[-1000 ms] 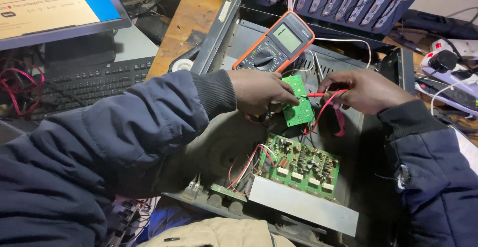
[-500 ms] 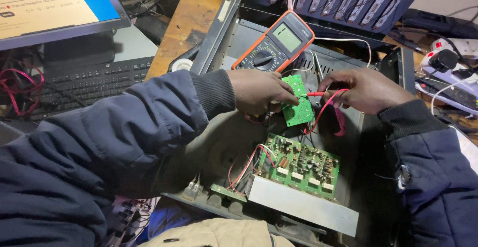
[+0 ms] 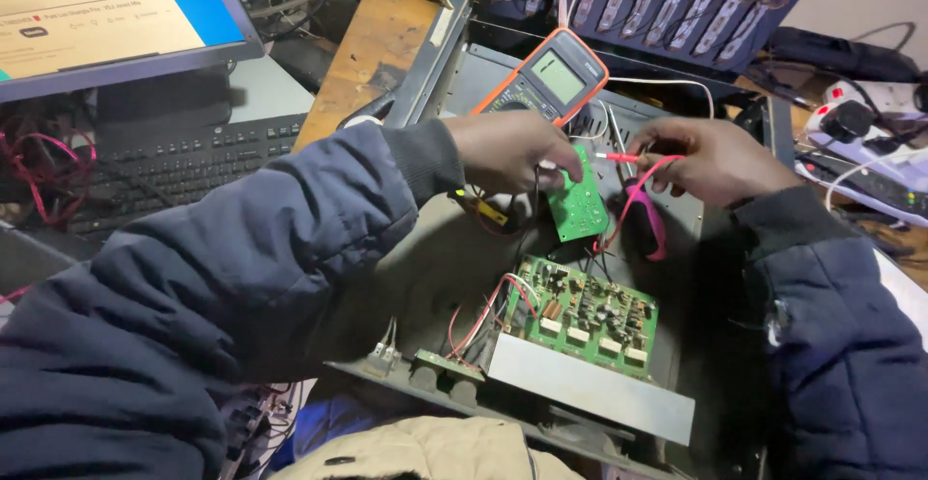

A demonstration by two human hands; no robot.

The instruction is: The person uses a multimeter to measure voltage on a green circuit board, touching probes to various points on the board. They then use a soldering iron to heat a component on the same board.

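My left hand (image 3: 517, 149) grips a small green circuit board (image 3: 578, 204), holding it upright over an open metal chassis (image 3: 464, 248). Just to its right, my right hand (image 3: 710, 158) pinches a red test probe (image 3: 619, 157) whose tip points at the top edge of the small board; its red lead (image 3: 633, 200) loops down below. An orange-cased multimeter (image 3: 546, 79) lies behind my hands. Lower in the chassis sits a larger green board (image 3: 585, 314) with several components and red wires.
A black keyboard (image 3: 164, 166) and a monitor (image 3: 106, 16) stand at the left on a wooden desk (image 3: 372, 45). A rack of upright boards (image 3: 667, 1) lines the back. A white power strip (image 3: 855, 117) with plugs lies at the far right.
Both hands stay on the small board and the probe. The probe tip has shifted slightly at the board's top edge; nothing else has visibly moved.
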